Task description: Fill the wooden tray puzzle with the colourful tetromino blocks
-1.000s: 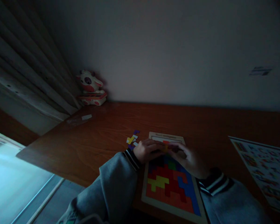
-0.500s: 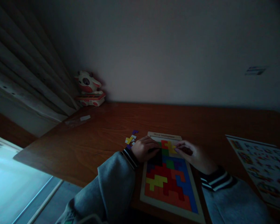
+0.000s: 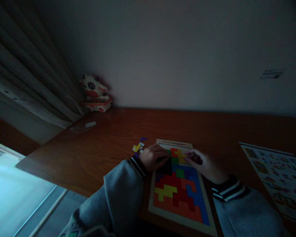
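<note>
Head view: right hand [image 3: 204, 163] touches yellow piece [image 3: 181, 155] beside it.

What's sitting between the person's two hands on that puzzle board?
In the head view, placed red, yellow and green blocks at the far end of the puzzle board lie between the left hand and the right hand.

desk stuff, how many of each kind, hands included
puzzle board: 1
cluster of loose puzzle pieces: 1
printed pattern sheet: 1
toy cow: 1
small clear packet: 1
hands: 2, left hand and right hand
total: 7
</note>
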Demonstrator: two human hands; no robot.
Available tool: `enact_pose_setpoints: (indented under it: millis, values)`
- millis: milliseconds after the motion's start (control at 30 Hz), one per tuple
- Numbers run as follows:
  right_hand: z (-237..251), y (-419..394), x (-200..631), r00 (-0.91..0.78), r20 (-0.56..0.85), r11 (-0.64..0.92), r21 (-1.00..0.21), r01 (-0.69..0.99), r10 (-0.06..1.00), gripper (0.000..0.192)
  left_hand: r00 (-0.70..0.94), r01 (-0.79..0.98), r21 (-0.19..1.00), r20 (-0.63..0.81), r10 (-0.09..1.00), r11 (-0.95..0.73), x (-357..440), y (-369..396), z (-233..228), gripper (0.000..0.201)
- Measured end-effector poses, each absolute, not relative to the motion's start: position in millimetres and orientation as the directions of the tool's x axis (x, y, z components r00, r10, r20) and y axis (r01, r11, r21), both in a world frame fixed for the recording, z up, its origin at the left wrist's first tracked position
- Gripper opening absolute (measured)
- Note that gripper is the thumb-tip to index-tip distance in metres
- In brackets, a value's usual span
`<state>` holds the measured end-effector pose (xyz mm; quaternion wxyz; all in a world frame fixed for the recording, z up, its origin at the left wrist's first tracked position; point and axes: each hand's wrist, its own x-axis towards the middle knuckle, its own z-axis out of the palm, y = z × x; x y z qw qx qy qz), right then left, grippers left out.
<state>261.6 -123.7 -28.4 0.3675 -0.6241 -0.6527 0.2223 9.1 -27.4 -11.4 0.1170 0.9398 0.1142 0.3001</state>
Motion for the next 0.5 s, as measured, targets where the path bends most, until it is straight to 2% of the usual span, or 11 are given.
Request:
enact_pose_setpoints:
  millis: [300, 400, 500]
  values:
    - [-26, -126, 265, -0.015, 0.152, 0.123, -0.740, 0.662, 0.988, 0.025, 0.787, 0.193, 0.185, 0.558, 0.265, -0.964, -22, -13, -12, 0.020]
    - [-24, -127, 266, -0.010, 0.140, 0.112, -0.744, 0.658, 0.990, 0.026, 0.712, 0.311, 0.170, 0.611, 0.347, -0.935, -64, 8, -13, 0.018]
    - [-22, -127, 267, -0.001, 0.136, 0.104, -0.752, 0.651, 0.991, 0.026, 0.698, 0.435, 0.159, 0.563, 0.444, -0.886, -104, 27, -13, 0.021]
